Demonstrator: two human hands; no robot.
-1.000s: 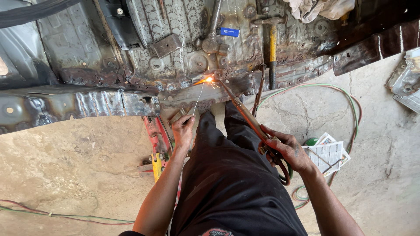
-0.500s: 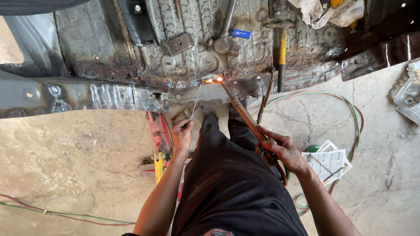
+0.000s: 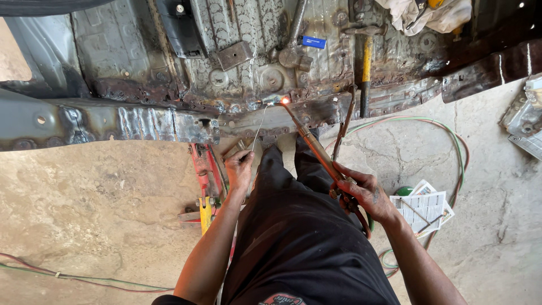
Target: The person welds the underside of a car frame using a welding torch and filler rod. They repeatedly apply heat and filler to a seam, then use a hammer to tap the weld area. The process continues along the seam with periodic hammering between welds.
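Note:
My right hand point(image 3: 364, 193) grips the handle of a brass gas torch point(image 3: 314, 146). Its long tube slants up and left to a small bright flame point(image 3: 284, 100) at the rusty metal sill point(image 3: 169, 121) of a car body. My left hand point(image 3: 239, 168) pinches a thin filler wire point(image 3: 258, 127) that rises toward the same glowing spot. Both hands are held out over my dark-trousered legs.
A hammer with a yellow handle point(image 3: 366, 62), a blue lighter point(image 3: 312, 42) and a rag point(image 3: 429, 14) lie on the stripped car floor. A red jack point(image 3: 204, 175) stands under the sill. Green and red hoses point(image 3: 451, 135) loop over the concrete by some papers point(image 3: 426, 206).
The view has shifted slightly, so the sill and flame sit a little lower and farther right. Both hands keep their grip on the torch and the wire.

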